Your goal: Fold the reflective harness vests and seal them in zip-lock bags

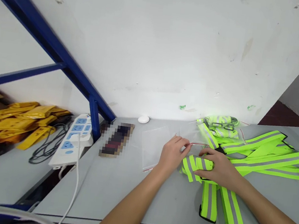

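A person's two bare hands work over a grey bench (117, 192), right of centre in the frame. The left hand (174, 152) has its grip closed, thumb and finger pinching the edge of a clear bag (199, 144) with a red line along its mouth. The right hand (221, 170) has its grip curled around a rolled neon-yellow strap (197, 167) with grey stripes; whether the roll is partly inside the bag cannot be told. Loose matching straps (272, 162) fan out to the right, below bagged straps (223, 122). A flat clear bag (152, 145) lies left of the left hand. Farther left is a flat object (116, 140), pixelated so any label is unreadable. At the left, a white power strip (75, 139) sits near yellow packets (29, 116), too blurred to read.
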The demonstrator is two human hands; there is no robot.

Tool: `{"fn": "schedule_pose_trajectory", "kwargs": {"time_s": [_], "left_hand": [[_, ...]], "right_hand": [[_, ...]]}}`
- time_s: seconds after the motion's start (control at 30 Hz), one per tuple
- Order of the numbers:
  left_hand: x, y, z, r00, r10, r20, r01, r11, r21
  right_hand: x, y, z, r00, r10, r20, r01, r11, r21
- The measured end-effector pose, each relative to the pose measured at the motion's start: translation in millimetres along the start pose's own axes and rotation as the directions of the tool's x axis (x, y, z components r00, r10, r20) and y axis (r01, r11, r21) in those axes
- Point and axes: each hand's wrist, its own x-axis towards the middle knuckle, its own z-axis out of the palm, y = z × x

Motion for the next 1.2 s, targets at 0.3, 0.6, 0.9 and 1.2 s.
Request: {"fn": "schedule_pose_trajectory", "kwargs": {"time_s": [0.3,0.6,0.9,1.2], "left_hand": [[-4.1,9.8,-2.6,0.981,0.148,-0.126,-0.136,0.986,0.095],[-3.2,3.9,-5.3,0.961,0.275,0.012,-0.269,0.927,0.262],[-7.6,7.1,1.0,0.922,0.328,0.204,-0.378,0.873,0.306],[-6.2,16.9,1.3,0.946,0.294,0.139,-0.318,0.925,0.209]], "right_hand": [[9.7,-0.4,-8.4,0.952,0.293,-0.092,-0.277,0.948,0.157],[9.8,11.7,-21.7,0.913,0.384,-0.138,-0.357,0.916,0.184],[10.3,18.5,-12.0,0.939,0.130,-0.318,-0.101,0.989,0.106],[10.5,2.8,-13.3,0.865,0.431,-0.256,-0.296,0.852,0.432]]}}
